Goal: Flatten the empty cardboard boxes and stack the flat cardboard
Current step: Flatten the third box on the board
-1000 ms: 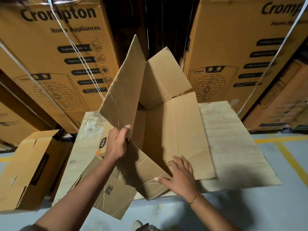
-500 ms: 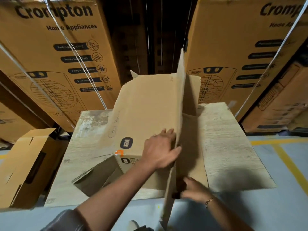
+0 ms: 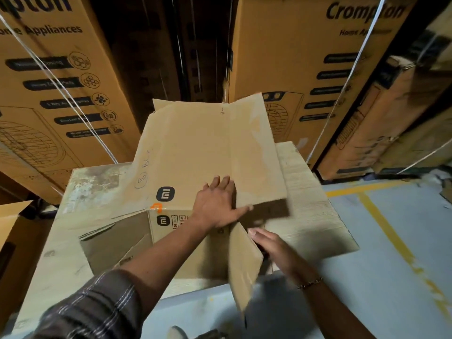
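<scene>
A brown cardboard box (image 3: 195, 148) with a black logo lies nearly flat on a pale flat board (image 3: 308, 192). My left hand (image 3: 217, 204) presses down on the box's top panel with straight fingers, the thumb spread toward the right fold. My right hand (image 3: 271, 245) sits just below it, fingers extended against a narrow side flap (image 3: 244, 265) that stands up toward me. A lower flap (image 3: 115, 243) of the box lies open at the left.
Tall strapped appliance cartons (image 3: 305, 57) stand behind, left (image 3: 49, 94) and right. An open brown box (image 3: 12, 231) sits at the far left. A grey floor with yellow lines (image 3: 391, 241) lies to the right.
The upright panel has folded over to the right and the box has collapsed down onto the board. My left hand now presses flat on top; my right hand moved onto the near flap.
</scene>
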